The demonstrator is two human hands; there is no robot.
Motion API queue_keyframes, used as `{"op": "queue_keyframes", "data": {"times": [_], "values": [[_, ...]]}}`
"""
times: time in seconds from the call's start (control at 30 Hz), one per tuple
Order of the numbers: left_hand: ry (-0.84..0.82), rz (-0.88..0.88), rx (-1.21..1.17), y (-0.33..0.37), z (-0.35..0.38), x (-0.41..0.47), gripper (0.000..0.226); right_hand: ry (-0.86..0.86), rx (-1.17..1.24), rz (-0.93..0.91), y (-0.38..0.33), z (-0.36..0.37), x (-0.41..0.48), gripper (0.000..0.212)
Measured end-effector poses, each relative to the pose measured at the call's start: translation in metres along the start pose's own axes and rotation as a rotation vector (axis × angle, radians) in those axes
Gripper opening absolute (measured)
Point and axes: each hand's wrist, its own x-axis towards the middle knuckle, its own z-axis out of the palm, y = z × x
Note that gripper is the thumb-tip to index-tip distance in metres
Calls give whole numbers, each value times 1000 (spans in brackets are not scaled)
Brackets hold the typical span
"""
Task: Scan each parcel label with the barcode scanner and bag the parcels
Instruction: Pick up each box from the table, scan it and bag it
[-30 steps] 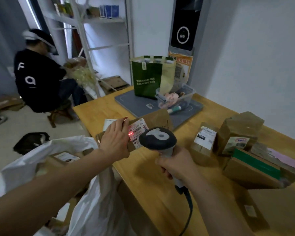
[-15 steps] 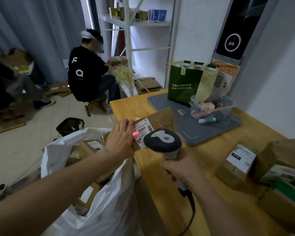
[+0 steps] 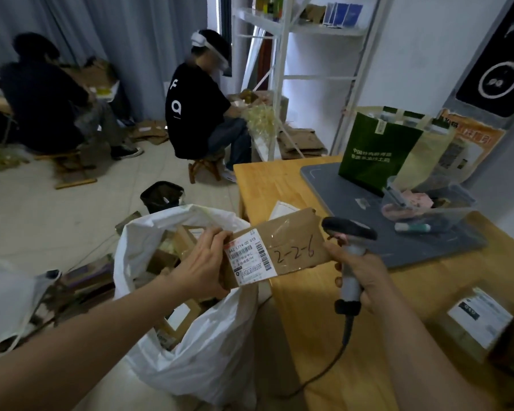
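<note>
Head view: a pale wooden worktop [image 3: 294, 321] fills the right of the room, carrying a grey mat [image 3: 333, 188] with a green shopping bag [image 3: 368, 149] standing on it. Beside the bag sit a clear plastic tub [image 3: 445, 203] and a white-and-teal marker [image 3: 413, 227]. A labelled second box [image 3: 472, 324] lies near the worktop's right edge. Beyond the worktop, a white shelf unit [image 3: 282, 69] rises against the wall. Two seated people [image 3: 196, 114] work low over cardboard on the tiled floor [image 3: 42, 226], in front of grey curtains [image 3: 116, 40]. A small black bin [image 3: 162, 197] stands on the floor, just behind a white sack [image 3: 214, 351].

The sack is propped open at the worktop's near-left corner and already holds several cardboard boxes.

The parcel [image 3: 297, 229] – a flat brown carton – is held in the air over that corner, its left end above the sack's mouth. Its white label [image 3: 250, 259] faces the camera, showing barcodes and a red strip at the top left. "2-2-6" is handwritten under clear tape to the label's right.

The left hand [image 3: 202, 268] grips the parcel's left end, thumb on the upper edge and fingers curled beneath. The right hand [image 3: 359, 274] is wrapped round the pale grip of the barcode scanner [image 3: 349, 232]. The scanner's dark head sits just beside the parcel's right edge – its cable trails down past the worktop.
</note>
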Motion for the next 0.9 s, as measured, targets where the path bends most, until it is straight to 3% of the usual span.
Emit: {"op": "queue_keyframes", "data": {"times": [0.07,0.2,0.43,0.5,0.6,0.7,0.8,0.9], "values": [[-13,-20,-12,-15,3,-5,121,-51,-53,-2,6,15,6,69],[-22,-50,-82,-39,7,-10,120,-129,-96,13,8,40,23,44],[-65,-232,-189,-97,18,-1,126,-148,-15,-61,3,123,65,55],[-90,-405,-220,-120,20,-8,129,-134,12,-56,1,149,71,53],[-39,-934,-266,-166,36,-32,128,-109,-25,-54,3,186,80,22],[38,-1366,-502,-211,61,-51,123,-129,-100,-103,14,221,91,25],[74,-1518,-683,-243,84,-54,119,-182,-185,-131,29,254,101,56],[92,-1483,-755,-257,95,-52,56,-214,-246,-191,44,284,104,72]]}}
